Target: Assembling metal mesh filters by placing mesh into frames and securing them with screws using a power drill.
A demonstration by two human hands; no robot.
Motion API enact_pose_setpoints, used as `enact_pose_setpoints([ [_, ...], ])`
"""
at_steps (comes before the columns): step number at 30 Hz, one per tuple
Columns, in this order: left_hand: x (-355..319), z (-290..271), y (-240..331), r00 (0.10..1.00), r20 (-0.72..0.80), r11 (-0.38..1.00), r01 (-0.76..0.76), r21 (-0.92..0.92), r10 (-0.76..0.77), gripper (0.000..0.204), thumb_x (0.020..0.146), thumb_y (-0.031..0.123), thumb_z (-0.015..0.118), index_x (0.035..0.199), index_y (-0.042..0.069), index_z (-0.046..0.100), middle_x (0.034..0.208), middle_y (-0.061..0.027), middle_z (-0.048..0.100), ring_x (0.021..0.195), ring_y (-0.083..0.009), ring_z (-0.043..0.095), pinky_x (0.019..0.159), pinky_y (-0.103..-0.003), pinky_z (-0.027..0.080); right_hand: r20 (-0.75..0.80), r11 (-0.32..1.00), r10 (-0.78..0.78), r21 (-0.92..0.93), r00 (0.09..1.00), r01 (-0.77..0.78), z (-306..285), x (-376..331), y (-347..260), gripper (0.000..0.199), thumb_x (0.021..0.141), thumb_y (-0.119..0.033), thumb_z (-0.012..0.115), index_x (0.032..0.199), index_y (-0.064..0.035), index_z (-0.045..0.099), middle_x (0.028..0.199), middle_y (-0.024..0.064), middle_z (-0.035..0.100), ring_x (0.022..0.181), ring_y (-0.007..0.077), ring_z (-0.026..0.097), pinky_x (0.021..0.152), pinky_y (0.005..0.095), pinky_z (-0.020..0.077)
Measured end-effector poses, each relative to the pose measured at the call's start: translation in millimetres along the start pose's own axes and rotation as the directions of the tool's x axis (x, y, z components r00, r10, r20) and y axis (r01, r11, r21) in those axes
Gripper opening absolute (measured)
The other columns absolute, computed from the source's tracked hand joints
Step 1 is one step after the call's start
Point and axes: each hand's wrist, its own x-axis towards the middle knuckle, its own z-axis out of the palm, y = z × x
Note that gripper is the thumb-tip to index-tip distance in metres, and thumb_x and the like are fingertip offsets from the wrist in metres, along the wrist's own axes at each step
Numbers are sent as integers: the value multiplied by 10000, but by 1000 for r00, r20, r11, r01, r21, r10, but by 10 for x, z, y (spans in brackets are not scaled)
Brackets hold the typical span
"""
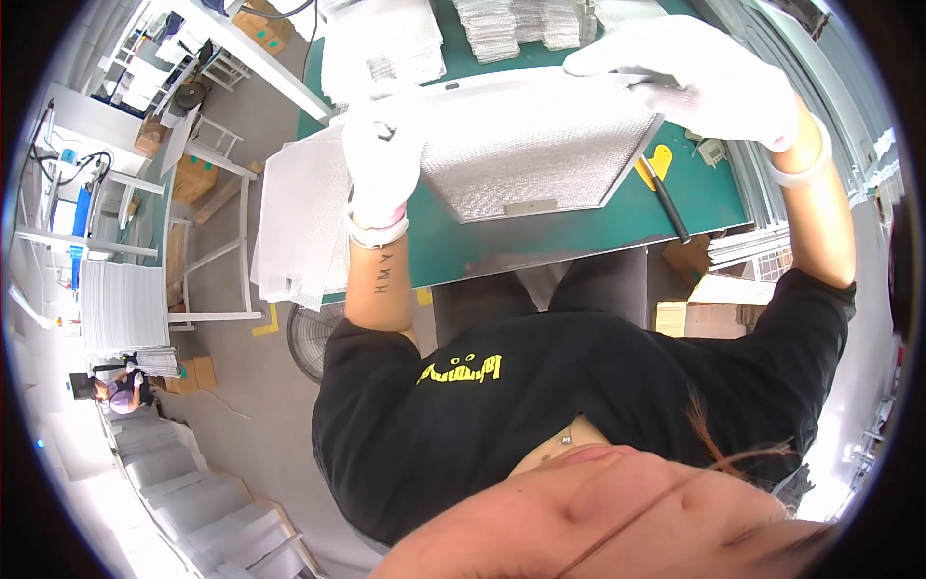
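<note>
A: Firstly, fingers. The left hand (382, 159), in a white glove, has its fingers curled over the near-left edge of the mesh filter panel (540, 145) and clamped on it. The right hand (699, 77), also gloved, lies over the far-right corner with fingers spread flat on the frame; whether the thumb closes beneath cannot be told, as it is hidden behind the panel.

B: Entry for the panel itself?

A: One item: flat, silvery, fine woven metal mesh in a pale metal frame, with slanted sides and a small plate at the middle of its near edge. Held just above the green table (579, 227), tilted. Its underside is out of sight.

B: Obscured items?

A: Stack of loose mesh sheets (304, 222), overhanging the table's left edge, partly covered by the left hand. Piles of folded mesh (516, 24) at the far edge, cut off by the picture's rim. Yellow-handled tool (661, 183) beside the panel's right corner, with its tip hidden under the panel. A small pale part (712, 151) beyond it is too small to name.
</note>
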Motion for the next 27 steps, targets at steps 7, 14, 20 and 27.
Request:
enact_pose_setpoints([
  [7,-137,101,-64,978,-198,996,-44,82,60,412,806,-25,730,1186,-12,572,1007,-84,653,871,-117,613,736,-259,498,-169,966,10,257,986,34,219,303,26,390,920,-228,688,1248,-20,650,1145,125,702,1001,225,677,923,307,510],
  [14,-202,297,-23,888,-401,972,-232,32,225,742,747,-88,761,1384,1,391,1068,-88,579,811,-97,550,828,-283,503,2,999,35,-10,999,-35,237,450,-61,467,893,-266,677,1301,-44,623,1225,167,664,1133,327,634,1009,381,477],
  [20,-140,314,-97,826,-442,927,-235,292,349,595,712,0,848,1241,4,575,936,-24,593,683,-75,501,635,-210,443,-25,966,177,194,984,-169,276,562,-200,446,888,-191,660,1318,-79,623,1161,170,683,1103,325,647,978,386,492],
  [27,-133,359,-46,866,-435,900,-39,434,247,456,785,73,816,1198,-46,660,806,-47,611,654,-105,533,589,-247,453,-113,996,-21,86,993,31,337,534,-72,519,815,34,645,1327,-44,621,1144,186,672,1027,343,642,916,389,507],
])
